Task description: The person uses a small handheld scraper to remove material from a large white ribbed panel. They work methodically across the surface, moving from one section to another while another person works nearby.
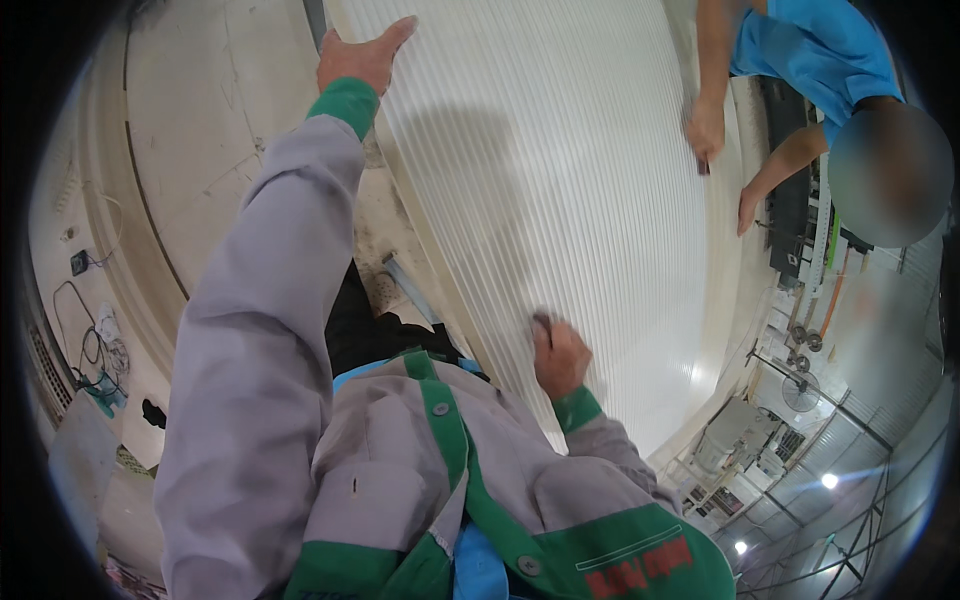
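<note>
A long white panel with fine parallel ribs lies in front of me, bordered by pale cream edges. My left hand rests at its far left edge, thumb and fingers spread apart. Closer to my body, my right hand is closed over the ribbed surface around a small dark piece. Only the tip of that piece shows, so its kind is unclear. My shadow falls across the panel's left half.
Across the panel, a co-worker in a blue shirt has one hand at the right edge, holding a small dark thing. A metal bar sits below the left edge. Cables lie at far left; a fan stands at right.
</note>
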Action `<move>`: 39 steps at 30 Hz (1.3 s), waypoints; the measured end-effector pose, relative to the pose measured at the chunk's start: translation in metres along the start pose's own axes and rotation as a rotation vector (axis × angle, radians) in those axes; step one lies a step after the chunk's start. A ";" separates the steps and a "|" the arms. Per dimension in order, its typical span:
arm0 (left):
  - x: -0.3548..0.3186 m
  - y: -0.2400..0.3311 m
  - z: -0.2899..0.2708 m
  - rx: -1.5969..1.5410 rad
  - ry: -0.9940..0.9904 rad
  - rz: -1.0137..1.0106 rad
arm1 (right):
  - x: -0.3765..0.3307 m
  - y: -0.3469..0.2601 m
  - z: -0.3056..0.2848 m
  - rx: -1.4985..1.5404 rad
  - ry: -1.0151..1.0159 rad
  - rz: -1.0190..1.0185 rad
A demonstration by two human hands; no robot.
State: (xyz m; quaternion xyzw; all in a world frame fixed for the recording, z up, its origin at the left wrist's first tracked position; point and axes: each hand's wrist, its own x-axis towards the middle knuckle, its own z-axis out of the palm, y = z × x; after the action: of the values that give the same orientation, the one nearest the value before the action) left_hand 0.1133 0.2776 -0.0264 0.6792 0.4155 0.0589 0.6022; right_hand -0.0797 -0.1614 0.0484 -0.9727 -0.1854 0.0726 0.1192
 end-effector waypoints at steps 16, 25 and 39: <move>-0.001 -0.002 0.006 -0.197 0.212 0.113 | 0.614 -0.318 0.056 -0.129 0.119 -0.382; -0.009 0.011 -0.007 -0.015 0.139 -0.004 | 0.532 -0.273 0.055 -0.171 0.150 -0.316; -0.003 -0.002 0.003 0.005 0.150 -0.071 | -0.143 0.066 -0.016 -0.124 -0.061 0.044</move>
State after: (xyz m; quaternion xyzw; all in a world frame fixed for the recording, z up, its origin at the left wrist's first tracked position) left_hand 0.1121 0.2733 -0.0272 0.6591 0.4834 0.0871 0.5694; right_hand -0.1859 -0.2786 0.0606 -0.9794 -0.1718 0.0931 0.0512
